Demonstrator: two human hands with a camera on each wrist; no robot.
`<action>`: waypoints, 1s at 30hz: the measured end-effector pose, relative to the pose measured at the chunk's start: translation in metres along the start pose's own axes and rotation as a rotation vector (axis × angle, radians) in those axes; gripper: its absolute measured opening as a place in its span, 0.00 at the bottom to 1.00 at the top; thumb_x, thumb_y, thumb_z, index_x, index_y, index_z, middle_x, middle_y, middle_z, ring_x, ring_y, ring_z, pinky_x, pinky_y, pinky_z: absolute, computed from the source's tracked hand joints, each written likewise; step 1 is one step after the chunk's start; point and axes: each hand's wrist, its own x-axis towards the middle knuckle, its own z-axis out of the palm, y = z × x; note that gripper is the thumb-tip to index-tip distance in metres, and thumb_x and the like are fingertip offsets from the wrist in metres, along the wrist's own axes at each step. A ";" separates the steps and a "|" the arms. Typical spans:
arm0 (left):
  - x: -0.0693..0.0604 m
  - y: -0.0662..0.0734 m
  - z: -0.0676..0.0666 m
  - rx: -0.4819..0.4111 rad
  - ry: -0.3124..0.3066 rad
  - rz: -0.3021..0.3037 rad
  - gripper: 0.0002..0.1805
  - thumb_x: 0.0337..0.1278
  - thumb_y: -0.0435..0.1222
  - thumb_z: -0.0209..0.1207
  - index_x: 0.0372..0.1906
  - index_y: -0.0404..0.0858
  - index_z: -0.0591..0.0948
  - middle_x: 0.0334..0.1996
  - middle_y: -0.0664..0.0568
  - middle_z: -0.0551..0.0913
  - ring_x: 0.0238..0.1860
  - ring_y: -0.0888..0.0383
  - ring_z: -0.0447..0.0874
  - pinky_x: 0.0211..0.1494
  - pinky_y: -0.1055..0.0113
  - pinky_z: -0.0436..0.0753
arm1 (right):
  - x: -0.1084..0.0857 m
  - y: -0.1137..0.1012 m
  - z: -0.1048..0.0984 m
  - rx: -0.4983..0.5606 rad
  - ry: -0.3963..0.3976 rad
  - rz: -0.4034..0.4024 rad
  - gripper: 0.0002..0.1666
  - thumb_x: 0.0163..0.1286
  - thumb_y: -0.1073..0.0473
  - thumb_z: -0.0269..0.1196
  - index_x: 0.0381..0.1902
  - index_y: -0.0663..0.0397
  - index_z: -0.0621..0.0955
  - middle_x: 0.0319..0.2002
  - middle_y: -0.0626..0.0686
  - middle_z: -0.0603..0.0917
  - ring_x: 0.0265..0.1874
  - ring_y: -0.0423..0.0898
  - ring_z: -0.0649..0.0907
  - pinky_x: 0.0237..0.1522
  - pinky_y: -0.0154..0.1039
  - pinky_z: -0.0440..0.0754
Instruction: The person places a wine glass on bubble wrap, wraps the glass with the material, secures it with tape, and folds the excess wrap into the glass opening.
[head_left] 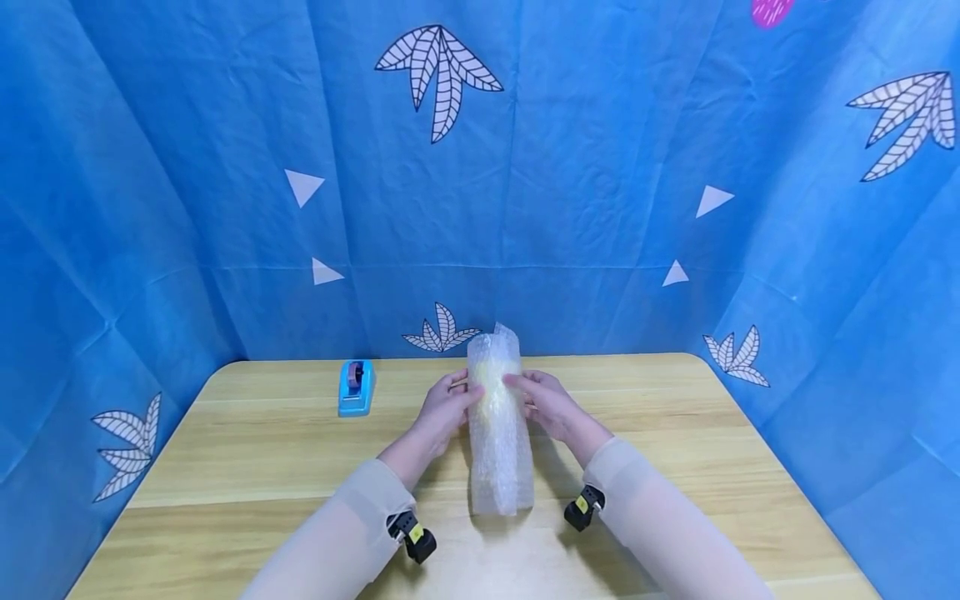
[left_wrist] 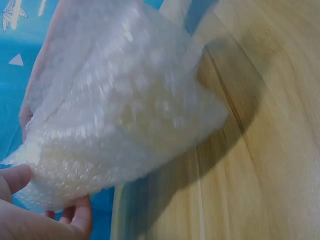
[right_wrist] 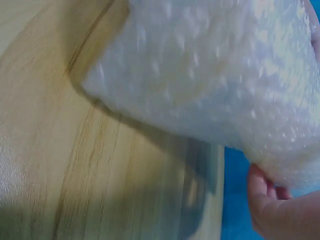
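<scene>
A long roll of bubble wrap [head_left: 498, 442] stands out lengthwise at the middle of the table, with something yellowish showing faintly inside. What that inner thing is, the wrap hides. My left hand [head_left: 448, 406] grips the roll from its left side, thumb on top and fingers underneath. From the right side my right hand [head_left: 551, 404] grips it the same way. In the left wrist view the bubble wrap [left_wrist: 125, 100] fills much of the picture, its lower edge between thumb and fingers. The right wrist view shows the right fingers [right_wrist: 257, 182] curled at the wrap's underside.
A blue tape dispenser [head_left: 356, 388] with a roll of tape stands on the wooden table [head_left: 255, 458], to the left of the hands near the back edge. A blue patterned curtain [head_left: 585, 208] hangs behind the table and along both sides.
</scene>
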 end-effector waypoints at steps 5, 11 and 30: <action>-0.002 0.004 0.004 -0.018 0.007 0.080 0.35 0.65 0.33 0.63 0.74 0.34 0.63 0.67 0.37 0.72 0.61 0.42 0.77 0.64 0.50 0.77 | -0.003 -0.004 0.007 -0.002 0.047 -0.071 0.40 0.69 0.53 0.64 0.70 0.66 0.61 0.63 0.65 0.70 0.59 0.58 0.74 0.63 0.53 0.75; -0.004 0.005 0.006 0.025 0.012 0.164 0.34 0.66 0.33 0.61 0.74 0.37 0.64 0.68 0.39 0.70 0.66 0.41 0.72 0.66 0.49 0.76 | -0.007 -0.003 0.012 -0.001 0.082 -0.143 0.38 0.71 0.54 0.62 0.70 0.62 0.59 0.63 0.65 0.70 0.59 0.57 0.75 0.62 0.54 0.74; -0.012 0.003 0.010 -0.001 -0.058 0.383 0.33 0.69 0.29 0.56 0.75 0.31 0.59 0.69 0.37 0.66 0.69 0.40 0.66 0.71 0.49 0.69 | -0.020 0.005 0.019 0.048 0.027 -0.420 0.44 0.70 0.64 0.61 0.77 0.59 0.53 0.67 0.69 0.68 0.61 0.59 0.74 0.62 0.48 0.76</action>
